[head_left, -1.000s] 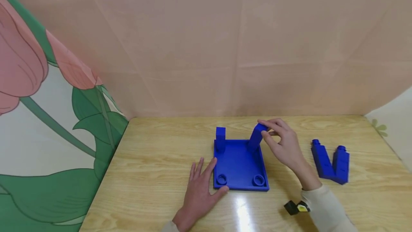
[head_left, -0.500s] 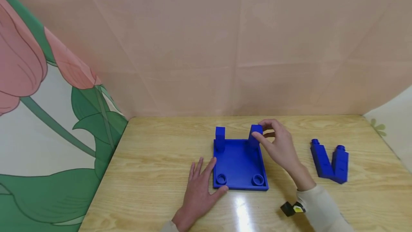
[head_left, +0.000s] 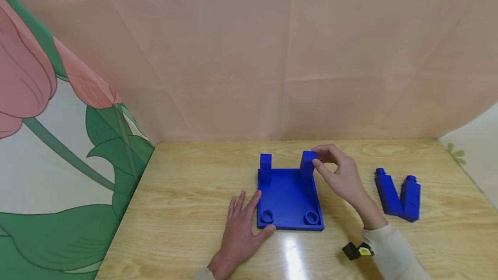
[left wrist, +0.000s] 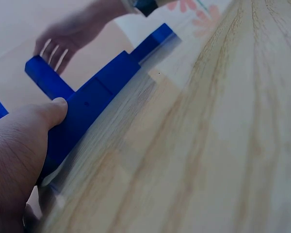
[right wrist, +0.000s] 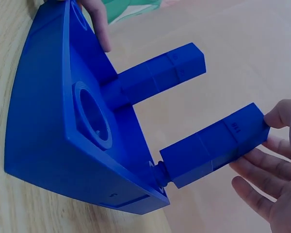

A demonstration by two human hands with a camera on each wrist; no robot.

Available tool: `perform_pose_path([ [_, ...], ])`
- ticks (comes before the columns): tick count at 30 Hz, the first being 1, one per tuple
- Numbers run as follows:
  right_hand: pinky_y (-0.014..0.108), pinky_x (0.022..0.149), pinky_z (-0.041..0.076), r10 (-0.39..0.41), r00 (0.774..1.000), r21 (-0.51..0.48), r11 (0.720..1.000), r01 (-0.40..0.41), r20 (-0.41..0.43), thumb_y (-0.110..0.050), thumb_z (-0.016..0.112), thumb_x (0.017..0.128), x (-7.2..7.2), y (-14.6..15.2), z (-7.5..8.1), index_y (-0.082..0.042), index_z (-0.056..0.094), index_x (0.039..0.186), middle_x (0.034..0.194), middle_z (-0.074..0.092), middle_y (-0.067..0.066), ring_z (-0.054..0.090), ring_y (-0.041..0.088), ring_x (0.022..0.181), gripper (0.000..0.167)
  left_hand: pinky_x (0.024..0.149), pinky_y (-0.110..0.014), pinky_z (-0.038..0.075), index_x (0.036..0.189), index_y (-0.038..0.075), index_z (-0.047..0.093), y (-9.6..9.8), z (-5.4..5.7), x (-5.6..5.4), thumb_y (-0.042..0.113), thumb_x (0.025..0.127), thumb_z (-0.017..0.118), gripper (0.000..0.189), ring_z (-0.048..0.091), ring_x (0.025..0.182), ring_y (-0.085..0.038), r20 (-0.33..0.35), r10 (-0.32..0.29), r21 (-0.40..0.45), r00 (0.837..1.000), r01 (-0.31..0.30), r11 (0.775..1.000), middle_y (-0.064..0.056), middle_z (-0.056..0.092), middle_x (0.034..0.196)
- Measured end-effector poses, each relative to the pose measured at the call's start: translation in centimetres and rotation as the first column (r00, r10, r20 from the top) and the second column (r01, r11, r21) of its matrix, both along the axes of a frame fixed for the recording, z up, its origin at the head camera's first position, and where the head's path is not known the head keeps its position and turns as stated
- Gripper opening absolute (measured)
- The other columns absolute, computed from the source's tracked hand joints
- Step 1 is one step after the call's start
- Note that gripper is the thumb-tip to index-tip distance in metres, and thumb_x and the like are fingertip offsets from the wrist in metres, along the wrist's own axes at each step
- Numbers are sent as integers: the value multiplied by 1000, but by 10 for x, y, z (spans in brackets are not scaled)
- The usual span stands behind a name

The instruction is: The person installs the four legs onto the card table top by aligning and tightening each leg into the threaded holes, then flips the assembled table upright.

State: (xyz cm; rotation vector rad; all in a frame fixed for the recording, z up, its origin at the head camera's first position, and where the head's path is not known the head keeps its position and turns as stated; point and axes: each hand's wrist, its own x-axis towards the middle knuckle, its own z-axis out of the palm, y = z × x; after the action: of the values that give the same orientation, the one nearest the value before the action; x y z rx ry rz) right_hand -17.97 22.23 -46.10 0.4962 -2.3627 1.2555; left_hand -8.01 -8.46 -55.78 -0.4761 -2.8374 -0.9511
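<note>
An upturned blue toy table (head_left: 289,200) with a raised rim lies on the wooden table, with round sockets in its near corners. One square blue leg (head_left: 266,167) stands upright at its far left corner. At the far right corner is another blue table leg (head_left: 307,165); my right hand (head_left: 344,176) pinches its top between thumb and fingers. In the right wrist view that leg's narrow stud (right wrist: 162,174) sits at its socket, with a gap showing below the leg's body. My left hand (head_left: 239,234) lies beside the near left corner, its straight fingers and thumb touching the rim.
Two loose blue legs (head_left: 389,195) with studs lie touching each other at the right. A black and yellow wrist device (head_left: 358,251) sits by my right sleeve. Behind the wooden table (head_left: 186,185) hangs a pinkish cloth (head_left: 233,55).
The far right leg has gone from leaning right to nearly upright, and its faces have turned. My right thumb swung across its front and back to its right side. My left hand stayed put.
</note>
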Motion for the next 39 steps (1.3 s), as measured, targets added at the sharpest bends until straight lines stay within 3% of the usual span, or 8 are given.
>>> perform_pose_path([
  [11,7,86,55,23,1000,29,999,-22,-13,1,78,101,-3,-1,-2,-8,75,142,105,71,6,64,4,92,42,138,-62,10,176,27,35,-1,-3,-1,75,100,64,94,24,168,-39,7,2,12,1000,-2,1000,-1,48,173],
  [16,5,84,53,-3,1000,27,1000,2,23,-6,81,101,-3,-4,-4,-7,75,138,107,71,8,65,12,95,38,138,-59,7,176,27,34,-1,-1,0,75,100,64,95,21,170,-37,30,3,22,1000,-4,1000,0,47,173],
  [23,15,83,61,-80,996,-3,997,80,41,-10,86,98,-5,-11,-10,0,70,126,115,74,13,69,20,104,34,138,-60,7,177,29,32,0,-1,0,74,100,65,95,20,170,-37,39,6,12,999,-6,1000,0,46,174],
  [27,7,85,55,-82,996,-16,996,83,33,-9,87,97,-4,-12,-8,1,68,128,116,75,16,72,32,104,37,138,-61,7,177,29,32,0,0,0,73,100,66,95,21,170,-37,39,5,12,999,-5,1000,-1,47,174],
  [31,8,93,51,-18,1000,8,1000,18,-5,-6,81,100,-3,-6,-6,-2,67,144,125,76,17,72,28,106,46,138,-60,7,177,28,32,0,1,-1,73,100,66,95,21,170,-37,45,3,16,999,-4,1000,-1,47,174],
  [34,11,101,49,78,997,36,996,-77,-23,-1,71,105,-3,1,-6,-6,64,153,135,74,17,69,18,115,49,139,-59,6,177,28,33,0,1,-1,73,100,66,95,20,170,-36,53,3,20,999,-4,1000,-1,46,174],
  [39,14,109,43,194,980,70,978,-196,31,-2,52,115,-4,11,-7,-11,63,157,148,69,14,60,4,132,45,139,-59,6,177,28,32,0,1,-1,74,100,65,95,19,170,-36,59,2,15,998,-3,1000,-1,45,174],
])
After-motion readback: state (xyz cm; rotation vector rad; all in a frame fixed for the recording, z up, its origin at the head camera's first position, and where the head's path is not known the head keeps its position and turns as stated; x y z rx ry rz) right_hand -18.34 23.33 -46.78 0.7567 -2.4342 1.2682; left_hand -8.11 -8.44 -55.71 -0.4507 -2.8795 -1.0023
